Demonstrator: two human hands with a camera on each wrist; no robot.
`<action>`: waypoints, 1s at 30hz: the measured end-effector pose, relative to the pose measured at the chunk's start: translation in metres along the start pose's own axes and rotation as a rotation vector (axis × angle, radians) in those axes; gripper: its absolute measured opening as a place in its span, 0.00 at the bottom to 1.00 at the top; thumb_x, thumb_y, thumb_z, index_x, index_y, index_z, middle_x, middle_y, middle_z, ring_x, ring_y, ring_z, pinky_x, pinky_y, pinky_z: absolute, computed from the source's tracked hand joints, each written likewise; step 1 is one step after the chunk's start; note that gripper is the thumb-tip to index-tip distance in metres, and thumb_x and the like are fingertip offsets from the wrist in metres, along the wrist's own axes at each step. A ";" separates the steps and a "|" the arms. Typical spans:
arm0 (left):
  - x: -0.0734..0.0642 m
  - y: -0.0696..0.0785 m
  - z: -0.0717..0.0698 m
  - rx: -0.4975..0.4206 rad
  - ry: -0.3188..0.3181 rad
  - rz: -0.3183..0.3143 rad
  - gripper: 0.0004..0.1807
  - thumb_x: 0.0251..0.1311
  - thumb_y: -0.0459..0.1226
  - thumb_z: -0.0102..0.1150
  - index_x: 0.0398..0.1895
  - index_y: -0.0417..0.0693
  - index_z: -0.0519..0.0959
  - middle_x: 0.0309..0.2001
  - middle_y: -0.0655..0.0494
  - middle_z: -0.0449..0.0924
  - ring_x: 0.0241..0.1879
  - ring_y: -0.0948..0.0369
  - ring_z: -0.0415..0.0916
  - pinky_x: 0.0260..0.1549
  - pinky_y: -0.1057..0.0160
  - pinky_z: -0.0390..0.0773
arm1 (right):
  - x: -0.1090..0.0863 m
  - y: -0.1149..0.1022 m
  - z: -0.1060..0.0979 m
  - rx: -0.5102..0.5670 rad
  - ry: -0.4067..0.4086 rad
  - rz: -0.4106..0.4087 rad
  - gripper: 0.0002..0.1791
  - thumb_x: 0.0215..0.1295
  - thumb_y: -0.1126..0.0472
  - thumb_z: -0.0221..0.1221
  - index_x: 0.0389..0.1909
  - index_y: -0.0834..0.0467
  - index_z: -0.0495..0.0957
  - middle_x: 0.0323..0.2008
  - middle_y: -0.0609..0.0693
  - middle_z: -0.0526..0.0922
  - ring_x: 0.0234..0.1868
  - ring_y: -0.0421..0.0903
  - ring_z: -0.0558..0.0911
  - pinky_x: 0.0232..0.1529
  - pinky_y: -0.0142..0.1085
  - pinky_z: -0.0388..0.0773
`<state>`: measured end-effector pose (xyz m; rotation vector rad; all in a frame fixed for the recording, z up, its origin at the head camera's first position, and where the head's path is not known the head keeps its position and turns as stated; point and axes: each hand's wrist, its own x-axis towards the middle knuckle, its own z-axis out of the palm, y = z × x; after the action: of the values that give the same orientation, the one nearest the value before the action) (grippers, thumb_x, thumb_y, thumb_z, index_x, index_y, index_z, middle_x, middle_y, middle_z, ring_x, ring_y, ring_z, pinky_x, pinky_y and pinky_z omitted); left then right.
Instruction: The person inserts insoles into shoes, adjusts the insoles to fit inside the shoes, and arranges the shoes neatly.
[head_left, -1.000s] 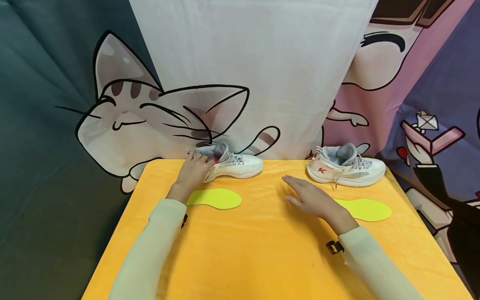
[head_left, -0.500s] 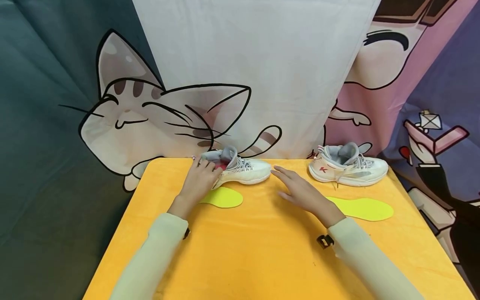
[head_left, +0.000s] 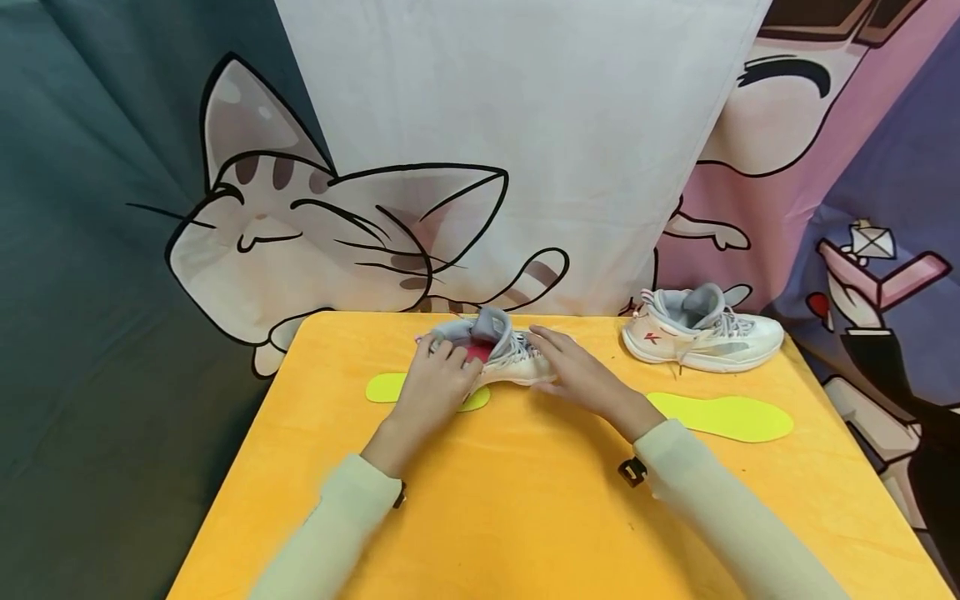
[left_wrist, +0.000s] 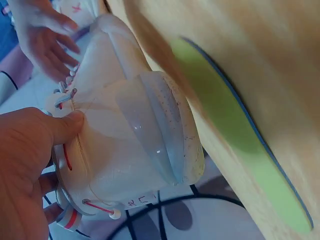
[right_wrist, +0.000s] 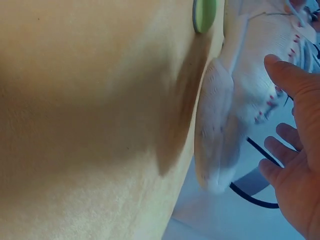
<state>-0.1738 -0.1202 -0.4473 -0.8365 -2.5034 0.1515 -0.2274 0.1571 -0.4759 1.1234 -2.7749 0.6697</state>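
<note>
My left hand (head_left: pixel 438 379) grips a white lace-up sneaker (left_wrist: pixel 110 115) by the collar at its heel end, thumb on the outer side and fingers over the opening. Inside the sneaker a red lining shows. At the toe end my right hand (head_left: pixel 577 371) is spread beside the laces, its thumb and fingers apart around the front of the shoe (right_wrist: pixel 240 95). Below the held sneaker a yellow-green insole (left_wrist: pixel 225 115) lies on the table, partly hidden by my left hand in the head view.
The matching white sneaker (head_left: pixel 701 329) stands at the table's back right. In front of it lies a second yellow-green insole (head_left: pixel 723 417). A yellow cloth covers the table (head_left: pixel 510 517). Behind its back edge hangs a curtain (head_left: pixel 525 100) with cartoon prints.
My left hand has brought the sneaker to the right and toward me, uncovering the insole's left end. My right hand has moved left to the sneaker's toe.
</note>
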 end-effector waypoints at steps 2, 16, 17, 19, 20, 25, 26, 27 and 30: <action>0.001 0.008 -0.003 -0.002 0.015 0.008 0.07 0.74 0.42 0.59 0.41 0.51 0.84 0.38 0.50 0.83 0.43 0.48 0.79 0.62 0.39 0.72 | 0.000 0.000 0.002 0.002 -0.008 -0.004 0.47 0.63 0.53 0.72 0.79 0.60 0.60 0.78 0.61 0.62 0.76 0.62 0.65 0.75 0.57 0.63; 0.000 0.052 -0.004 0.052 0.142 0.025 0.07 0.72 0.39 0.56 0.39 0.55 0.84 0.36 0.54 0.83 0.39 0.51 0.78 0.54 0.43 0.75 | -0.010 0.008 0.008 -0.058 0.035 -0.065 0.43 0.57 0.56 0.76 0.71 0.64 0.70 0.68 0.63 0.73 0.69 0.61 0.73 0.72 0.54 0.70; -0.001 0.055 -0.003 0.053 0.143 0.026 0.07 0.72 0.39 0.56 0.39 0.54 0.84 0.35 0.55 0.83 0.39 0.52 0.78 0.54 0.43 0.75 | -0.011 0.009 0.009 -0.056 0.043 -0.075 0.42 0.57 0.56 0.76 0.70 0.64 0.70 0.68 0.63 0.74 0.68 0.61 0.73 0.71 0.53 0.70; -0.002 0.059 -0.001 0.054 0.140 0.031 0.06 0.71 0.39 0.57 0.39 0.55 0.84 0.35 0.55 0.83 0.39 0.52 0.78 0.54 0.43 0.76 | -0.016 0.011 0.011 -0.043 0.057 -0.090 0.41 0.56 0.58 0.77 0.69 0.64 0.71 0.66 0.63 0.75 0.67 0.61 0.74 0.71 0.53 0.71; -0.003 0.061 0.000 0.050 0.138 0.034 0.05 0.70 0.40 0.59 0.39 0.54 0.84 0.35 0.55 0.83 0.39 0.52 0.78 0.54 0.43 0.76 | -0.018 0.012 0.013 -0.041 0.062 -0.095 0.41 0.55 0.59 0.77 0.69 0.64 0.72 0.66 0.62 0.75 0.66 0.61 0.75 0.70 0.53 0.72; -0.006 0.070 0.003 0.060 0.090 0.058 0.07 0.67 0.45 0.66 0.42 0.55 0.85 0.37 0.55 0.84 0.40 0.53 0.77 0.53 0.45 0.77 | -0.026 0.017 0.021 -0.029 0.060 -0.099 0.41 0.54 0.60 0.78 0.67 0.65 0.73 0.64 0.63 0.77 0.65 0.61 0.76 0.69 0.54 0.73; -0.006 0.071 0.002 0.056 0.079 0.062 0.07 0.67 0.45 0.65 0.42 0.54 0.85 0.38 0.54 0.84 0.41 0.53 0.77 0.52 0.45 0.77 | -0.027 0.018 0.023 -0.029 0.061 -0.098 0.41 0.54 0.60 0.78 0.68 0.65 0.72 0.64 0.63 0.77 0.64 0.61 0.76 0.69 0.54 0.73; -0.005 0.071 0.002 0.051 0.067 0.062 0.07 0.69 0.45 0.64 0.41 0.54 0.85 0.39 0.53 0.83 0.42 0.52 0.77 0.53 0.45 0.77 | -0.028 0.019 0.024 -0.025 0.062 -0.098 0.41 0.54 0.60 0.78 0.68 0.65 0.72 0.64 0.63 0.77 0.64 0.61 0.76 0.68 0.54 0.74; -0.001 0.066 -0.003 -0.039 0.025 0.027 0.11 0.70 0.48 0.62 0.41 0.51 0.84 0.43 0.50 0.82 0.47 0.51 0.77 0.54 0.44 0.76 | -0.029 0.019 0.025 -0.015 0.067 -0.096 0.43 0.54 0.61 0.78 0.69 0.65 0.70 0.65 0.63 0.76 0.65 0.61 0.76 0.69 0.54 0.73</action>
<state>-0.1366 -0.0679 -0.4611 -0.8831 -2.4797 0.1008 -0.2168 0.1778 -0.5121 1.1998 -2.6465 0.6627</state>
